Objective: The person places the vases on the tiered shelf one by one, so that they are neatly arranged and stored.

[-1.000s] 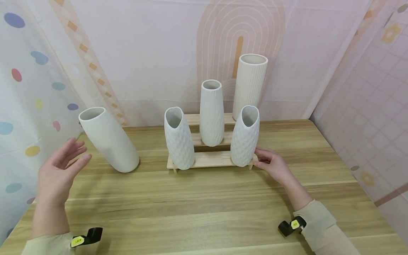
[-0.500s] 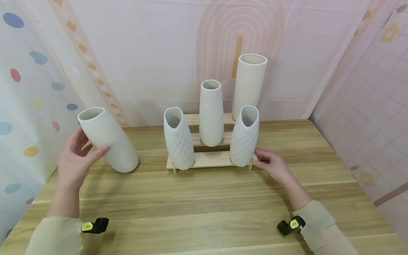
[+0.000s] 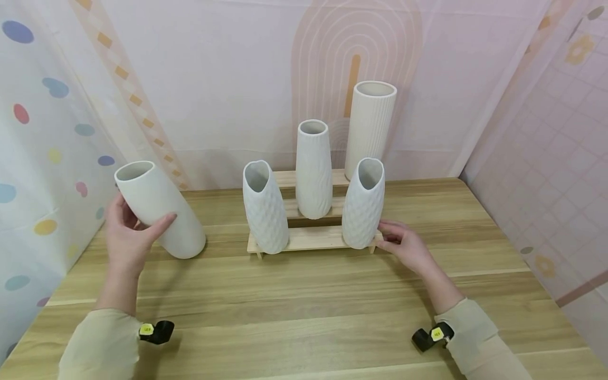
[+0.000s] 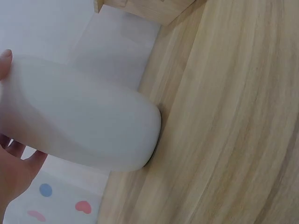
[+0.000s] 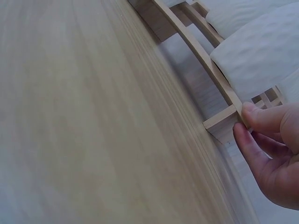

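Observation:
My left hand [image 3: 129, 238] grips a smooth white vase [image 3: 163, 208] at the left of the table, thumb on its front and fingers reaching behind it. In the left wrist view the base of this vase [image 4: 93, 116] sits on the tabletop. On the right, my right hand [image 3: 404, 245] pinches the end of the lowest step of a tiered wooden stand [image 3: 313, 238]; the right wrist view has thumb and finger at the step's corner [image 5: 232, 100]. Two dimpled white vases, a left one [image 3: 267, 211] and a right one [image 3: 363, 208], stand on that step.
A wavy-textured vase [image 3: 314, 174] stands on the stand's middle step. Behind it, on the top step, is a tall ribbed vase [image 3: 372, 129]. The wooden table [image 3: 304, 316] ends at a patterned cloth backdrop [image 3: 214, 89], with more cloth at both sides.
My left hand has moved right from beside the smooth vase and taken hold of it. The vase stays in place. My right hand keeps its hold on the stand.

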A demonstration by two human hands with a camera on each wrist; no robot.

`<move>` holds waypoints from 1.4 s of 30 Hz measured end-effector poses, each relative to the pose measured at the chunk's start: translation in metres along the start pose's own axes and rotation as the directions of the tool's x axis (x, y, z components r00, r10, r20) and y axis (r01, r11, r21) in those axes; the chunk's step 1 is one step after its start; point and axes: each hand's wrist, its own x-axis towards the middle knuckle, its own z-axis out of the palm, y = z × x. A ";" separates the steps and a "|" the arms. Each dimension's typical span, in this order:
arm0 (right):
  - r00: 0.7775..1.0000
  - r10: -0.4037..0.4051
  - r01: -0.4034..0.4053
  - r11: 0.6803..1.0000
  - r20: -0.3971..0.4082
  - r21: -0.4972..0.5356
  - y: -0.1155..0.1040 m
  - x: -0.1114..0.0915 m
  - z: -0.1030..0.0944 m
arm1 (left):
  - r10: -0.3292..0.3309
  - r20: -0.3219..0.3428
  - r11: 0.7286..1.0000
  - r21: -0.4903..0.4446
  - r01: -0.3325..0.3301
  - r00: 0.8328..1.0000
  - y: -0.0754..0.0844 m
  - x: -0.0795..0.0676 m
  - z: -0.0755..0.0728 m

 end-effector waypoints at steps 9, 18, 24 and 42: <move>1.000 0.011 -0.011 1.000 0.003 0.002 0.002 0.000 0.000 | 0.038 -0.017 0.998 0.054 -0.037 0.999 -0.005 0.002 0.002; 1.000 -0.003 0.003 1.000 0.000 0.013 0.003 0.001 0.000 | 0.069 0.013 0.991 0.118 -0.070 0.998 -0.007 0.001 0.004; 1.000 -0.008 0.008 1.000 0.004 0.023 0.003 0.000 0.000 | 0.105 0.061 0.983 0.147 -0.113 0.993 -0.009 0.000 0.004; 1.000 -0.004 0.004 0.999 0.006 0.042 0.003 0.000 0.000 | 0.082 0.062 0.938 0.334 -0.098 0.995 -0.005 0.001 0.004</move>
